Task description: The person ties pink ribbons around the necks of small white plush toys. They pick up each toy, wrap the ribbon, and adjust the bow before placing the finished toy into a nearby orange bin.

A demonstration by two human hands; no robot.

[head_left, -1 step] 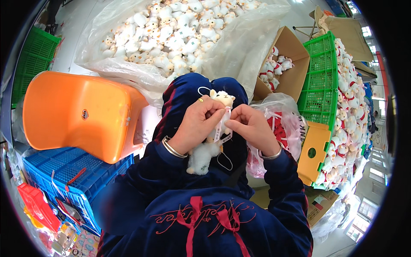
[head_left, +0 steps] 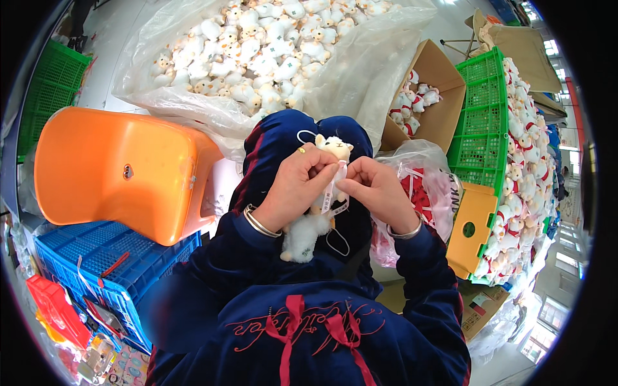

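Note:
A small white plush toy (head_left: 335,148) with a cream face and a thin white hanging loop lies upright on my dark blue lap. At its neck, my left hand (head_left: 297,186) is closed, thumb and fingers pinching a printed white ribbon (head_left: 329,198) against the toy. From the other side my right hand (head_left: 381,193) pinches the same ribbon close to the left fingertips. Ribbon ends hang down the toy's front; the knot area is hidden by my fingers. Below it, a second white plush toy (head_left: 300,240) rests on my lap with a loop beside it.
A clear plastic sheet (head_left: 360,71) holds a heap of white plush toys ahead. To the right are a cardboard box (head_left: 444,77), a green crate (head_left: 477,116) and a bag of red ribbons (head_left: 418,193). An orange chair (head_left: 116,167) stands left, above a blue crate (head_left: 116,251).
My right hand has shifted very slightly toward the left at the toy's neck. Everything else looks the same.

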